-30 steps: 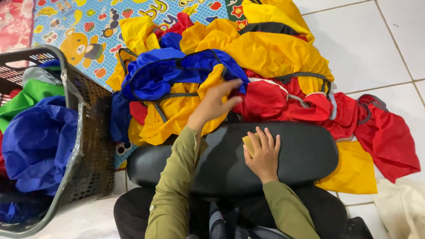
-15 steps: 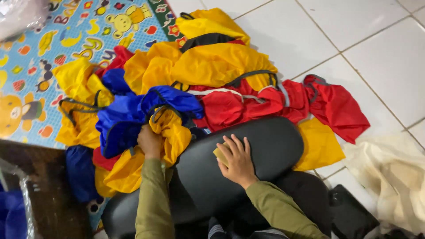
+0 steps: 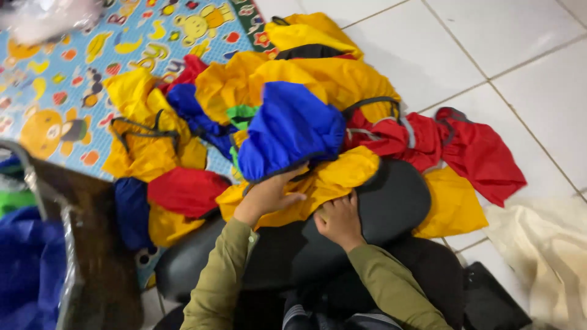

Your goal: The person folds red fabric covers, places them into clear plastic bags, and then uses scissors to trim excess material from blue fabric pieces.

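A pile of bright fabric pieces in yellow, blue and red lies on the floor ahead of me. My left hand [image 3: 269,195] grips a yellow and blue garment [image 3: 290,131], pulled up onto the black padded board [image 3: 391,201] across my lap. My right hand [image 3: 339,220] presses on the yellow cloth [image 3: 324,180] at the board's edge, fingers curled into it. A red garment [image 3: 471,146] with grey straps trails off to the right of the pile. Both sleeves are olive green.
A dark mesh laundry basket [image 3: 92,244] with blue and green cloth stands at my left. A colourful cartoon play mat [image 3: 67,79] lies under the pile's far left. A cream cloth [image 3: 544,250] sits on the white tiles at right.
My left hand has dragged the yellow and blue garment toward me onto the black board. My right hand moved from flat on the board to gripping the yellow cloth. The view shifted left.
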